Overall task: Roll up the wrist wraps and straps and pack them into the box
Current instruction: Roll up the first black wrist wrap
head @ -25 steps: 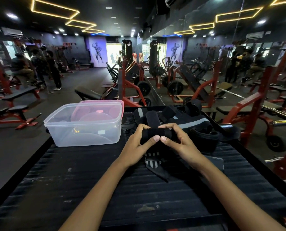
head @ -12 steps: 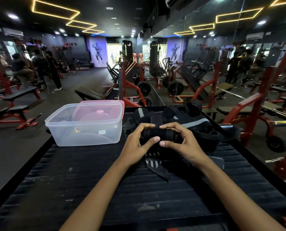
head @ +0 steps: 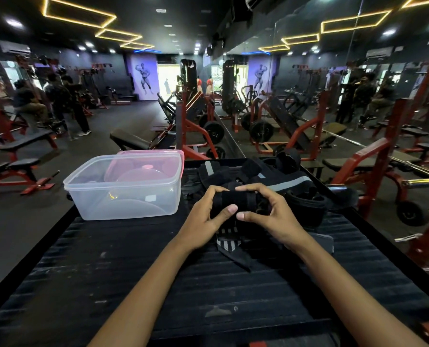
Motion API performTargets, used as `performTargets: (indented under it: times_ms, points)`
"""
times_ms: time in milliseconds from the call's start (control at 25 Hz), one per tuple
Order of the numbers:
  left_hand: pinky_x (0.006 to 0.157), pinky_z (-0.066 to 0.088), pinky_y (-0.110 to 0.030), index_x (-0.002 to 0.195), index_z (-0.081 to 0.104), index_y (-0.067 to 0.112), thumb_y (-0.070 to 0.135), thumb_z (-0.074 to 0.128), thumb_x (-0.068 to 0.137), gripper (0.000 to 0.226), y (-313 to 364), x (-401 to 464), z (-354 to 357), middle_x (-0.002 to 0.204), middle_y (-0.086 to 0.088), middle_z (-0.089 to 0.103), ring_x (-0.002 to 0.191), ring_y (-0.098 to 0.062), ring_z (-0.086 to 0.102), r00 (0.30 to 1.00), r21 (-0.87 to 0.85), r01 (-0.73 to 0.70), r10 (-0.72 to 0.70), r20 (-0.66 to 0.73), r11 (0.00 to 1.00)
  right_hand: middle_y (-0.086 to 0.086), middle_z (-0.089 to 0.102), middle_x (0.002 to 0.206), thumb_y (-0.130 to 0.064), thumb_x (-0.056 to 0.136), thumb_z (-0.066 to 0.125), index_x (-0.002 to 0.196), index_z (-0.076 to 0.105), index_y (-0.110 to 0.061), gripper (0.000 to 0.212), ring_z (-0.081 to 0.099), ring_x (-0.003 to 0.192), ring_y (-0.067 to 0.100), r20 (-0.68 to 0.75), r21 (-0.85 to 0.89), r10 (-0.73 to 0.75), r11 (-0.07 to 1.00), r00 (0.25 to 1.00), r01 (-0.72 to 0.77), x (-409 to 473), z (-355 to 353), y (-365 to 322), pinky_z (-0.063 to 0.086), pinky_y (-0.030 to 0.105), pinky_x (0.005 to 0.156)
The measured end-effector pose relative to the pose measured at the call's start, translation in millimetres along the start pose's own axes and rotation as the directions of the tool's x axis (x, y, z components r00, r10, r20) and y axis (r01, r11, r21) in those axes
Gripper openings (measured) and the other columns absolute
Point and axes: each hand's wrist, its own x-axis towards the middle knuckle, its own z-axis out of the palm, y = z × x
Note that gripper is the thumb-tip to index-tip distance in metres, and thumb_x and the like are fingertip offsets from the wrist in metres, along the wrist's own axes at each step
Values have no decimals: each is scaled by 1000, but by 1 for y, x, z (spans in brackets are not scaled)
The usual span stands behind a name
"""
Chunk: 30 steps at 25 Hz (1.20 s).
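Note:
A black wrist wrap (head: 236, 200), partly rolled into a thick cylinder, sits between both my hands above the black ribbed table (head: 158, 284). My left hand (head: 206, 216) grips its left end, thumb across the front. My right hand (head: 271, 214) curls round its right end. The wrap's loose striped tail (head: 228, 242) hangs down onto the table. Behind lies a pile of black wraps and straps with grey stripes (head: 283, 181). A clear plastic box (head: 125, 189) stands open at the left, with no wraps visible in it.
A pink-tinted lid (head: 148, 156) leans behind the box. Red gym machines and benches surround the table, with a mirror wall on the right. Several people stand far off at the left.
The roll has grown thicker and my fingers have shifted round it, turning it away from me. The box and the pile have not moved.

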Motion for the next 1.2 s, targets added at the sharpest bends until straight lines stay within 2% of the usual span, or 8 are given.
performTargets:
  times_ms: [160, 440, 560, 680, 840, 960, 1120, 1200]
  points:
    - [99, 43, -19, 125, 48, 21, 21, 68, 87, 43, 1, 1, -2, 123, 10, 56, 117, -5, 54, 998, -58, -54, 56, 33, 997, 1, 70, 106, -24, 80, 75, 107, 67, -15, 29, 66, 102, 14, -96, 64, 67, 996, 993, -61, 0, 2, 4, 51, 32, 90]
    - [81, 46, -16, 110, 56, 17, 27, 65, 89, 25, 1, 0, -4, 96, 16, 67, 93, 2, 63, 999, -26, 3, -5, -46, 1000, -6, 61, 122, -10, 73, 82, 121, 58, -20, 54, 57, 117, 8, 37, -14, 10, 1000, 999, -10, 0, 0, 4, 45, 22, 96]
    - [87, 44, -11, 120, 52, 20, 26, 66, 88, 36, 3, 0, -1, 107, 21, 65, 104, 4, 60, 1000, -72, 11, -12, -23, 997, 0, 68, 108, -22, 71, 84, 108, 64, -16, 43, 64, 105, 15, -51, 25, 23, 999, 998, -22, 1, 0, 5, 51, 33, 92]
    - [93, 47, -21, 120, 52, 20, 16, 75, 81, 45, 1, 2, -3, 114, 14, 63, 110, -6, 61, 1000, -135, -17, 17, -1, 991, 6, 70, 97, -30, 76, 78, 99, 67, -12, 31, 67, 95, 23, -112, 60, 53, 997, 992, -47, 1, 2, 4, 54, 42, 86]
    - [85, 53, -30, 106, 58, 22, 33, 75, 79, 34, 1, 2, -6, 98, 9, 69, 95, -12, 67, 994, -165, -17, -1, -108, 986, -4, 61, 122, -14, 77, 79, 126, 55, -23, 56, 59, 114, 11, 9, 69, 30, 997, 1000, -30, -2, 1, -1, 50, 27, 96]
    - [81, 53, -34, 97, 61, 23, 47, 70, 76, 33, 4, 2, -4, 91, 6, 69, 88, -12, 66, 989, -164, 13, -37, -143, 986, -5, 61, 121, -3, 74, 79, 126, 54, -20, 61, 58, 115, 13, 2, -2, -17, 1000, 1000, 17, 0, 0, 0, 48, 32, 99]
    - [97, 46, -25, 127, 48, 26, 36, 71, 80, 53, 4, 2, -1, 118, 7, 60, 112, -6, 58, 998, -131, -24, 16, -57, 991, 1, 63, 120, -3, 76, 77, 124, 56, -12, 53, 59, 115, 15, -78, 36, -17, 999, 997, 20, 1, 2, 3, 47, 29, 99]
    - [99, 44, -24, 127, 47, 23, 26, 72, 81, 52, 2, 3, -1, 124, 6, 57, 117, -9, 55, 995, -62, -83, 80, -53, 995, 1, 63, 120, -3, 77, 76, 126, 55, -11, 53, 60, 115, 13, -97, 67, 1, 998, 995, 5, 2, 2, 2, 47, 26, 96]
